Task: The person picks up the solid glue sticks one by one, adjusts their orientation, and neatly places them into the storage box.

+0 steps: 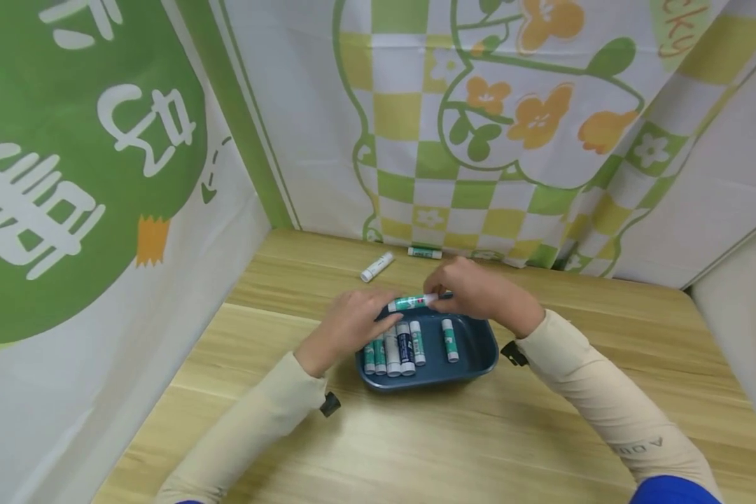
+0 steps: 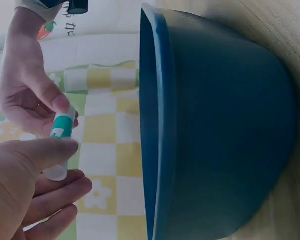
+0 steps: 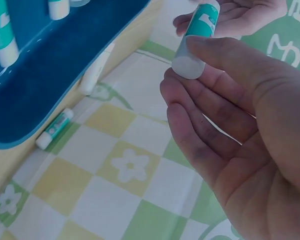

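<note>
I pinch a green-and-white tube between both hands, my left hand at its left end and my right hand at its right, thumb against fingers on each side. The tube lies crosswise, held up by the far edge of a dark blue bin.

Inside the bin, below my left hand, five tubes stand side by side: two green-and-white ones at the left, then a white tube, a dark blue tube and another green-and-white one. A lone green tube sits apart, farther right.

Beyond the bin, on the wood-grained table, a white stick lies at a slant; farther and to its right, a small green stick lies near the checked, flowered cloth. To the left hangs a green panel with white characters. Pale sleeves cover my forearms.
</note>
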A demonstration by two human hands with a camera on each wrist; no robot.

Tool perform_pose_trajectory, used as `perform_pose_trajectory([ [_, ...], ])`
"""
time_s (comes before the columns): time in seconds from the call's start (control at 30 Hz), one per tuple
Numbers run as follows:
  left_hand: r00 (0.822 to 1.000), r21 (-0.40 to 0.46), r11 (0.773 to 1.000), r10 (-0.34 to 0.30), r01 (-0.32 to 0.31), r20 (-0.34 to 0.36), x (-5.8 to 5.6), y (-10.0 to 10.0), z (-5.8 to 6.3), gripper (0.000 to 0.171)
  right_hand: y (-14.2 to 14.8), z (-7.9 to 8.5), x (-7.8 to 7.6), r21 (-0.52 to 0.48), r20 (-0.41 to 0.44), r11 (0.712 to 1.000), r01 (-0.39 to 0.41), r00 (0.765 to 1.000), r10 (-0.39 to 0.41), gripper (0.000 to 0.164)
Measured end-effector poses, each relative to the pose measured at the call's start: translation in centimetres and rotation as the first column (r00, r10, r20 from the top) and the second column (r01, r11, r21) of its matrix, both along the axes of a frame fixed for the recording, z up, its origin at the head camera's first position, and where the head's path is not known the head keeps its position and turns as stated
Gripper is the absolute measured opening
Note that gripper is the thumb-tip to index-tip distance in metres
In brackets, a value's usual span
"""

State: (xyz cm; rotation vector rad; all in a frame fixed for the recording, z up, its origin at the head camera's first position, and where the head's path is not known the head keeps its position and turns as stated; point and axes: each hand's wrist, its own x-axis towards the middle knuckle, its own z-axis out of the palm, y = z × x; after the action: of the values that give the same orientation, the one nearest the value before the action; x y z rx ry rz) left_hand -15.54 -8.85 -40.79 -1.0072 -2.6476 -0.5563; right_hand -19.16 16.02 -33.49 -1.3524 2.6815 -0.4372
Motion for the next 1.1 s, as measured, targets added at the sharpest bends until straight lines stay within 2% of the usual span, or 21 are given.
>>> perform_pose_trajectory([
  [0.13, 0.999, 0.028, 1.0, 0.011, -0.01, -0.043, 0.2, 0.3, 0.2, 0.031, -0.2, 0.1, 0.4, -0.024, -0.003, 1.0, 0.007, 1.0, -0.007, 0.006],
  [0.27, 0.994, 0.06, 0.997, 0.046, -0.041, -0.095, 0.3, 0.2, 0.3, 0.027, 0.0, 0.1, 0.8, -0.093, -0.017, 0.993, 0.074, 0.997, -0.076, 0.013],
  [0.33, 0.988, 0.083, 0.995, 0.072, -0.06, -0.139, 0.3, 0.1, 0.3, 0.024, 0.2, 0.0, 1.1, -0.143, -0.025, 0.98, 0.14, 0.989, -0.145, 0.019],
  [0.43, 0.974, 0.117, 0.988, 0.123, -0.102, -0.188, 0.4, 0.1, 0.4, 0.023, 0.4, -0.3, 1.7, -0.252, -0.014, 0.937, 0.243, 0.967, -0.255, 0.026],
  [0.57, 0.957, 0.18, 0.97, 0.2, -0.163, -0.209, 0.4, 0.1, 0.8, 0.028, 0.4, -0.9, 2.4, -0.391, 0.059, 0.849, 0.356, 0.93, -0.363, 0.027],
  [0.7, 0.945, 0.258, 0.945, 0.257, -0.202, -0.202, 0.4, 0.4, 1.1, 0.032, -0.2, -2.0, 2.9, -0.491, 0.206, 0.752, 0.439, 0.898, -0.39, 0.027],
  [0.83, 0.933, 0.321, 0.923, 0.291, -0.215, -0.212, 0.8, 1.3, 1.4, 0.031, -1.3, -3.4, 3.5, -0.555, 0.387, 0.645, 0.525, 0.85, -0.359, 0.03],
  [0.93, 0.927, 0.36, 0.91, 0.3, -0.208, -0.225, 1.2, 2.1, 1.4, 0.03, -2.0, -4.3, 3.9, -0.594, 0.483, 0.561, 0.576, 0.814, -0.324, 0.031],
  [1.1, 0.926, 0.407, 0.888, 0.316, -0.212, -0.207, 1.8, 3.4, 1.2, 0.026, -3.0, -5.6, 4.2, -0.661, 0.619, 0.397, 0.637, 0.762, -0.193, 0.032],
])
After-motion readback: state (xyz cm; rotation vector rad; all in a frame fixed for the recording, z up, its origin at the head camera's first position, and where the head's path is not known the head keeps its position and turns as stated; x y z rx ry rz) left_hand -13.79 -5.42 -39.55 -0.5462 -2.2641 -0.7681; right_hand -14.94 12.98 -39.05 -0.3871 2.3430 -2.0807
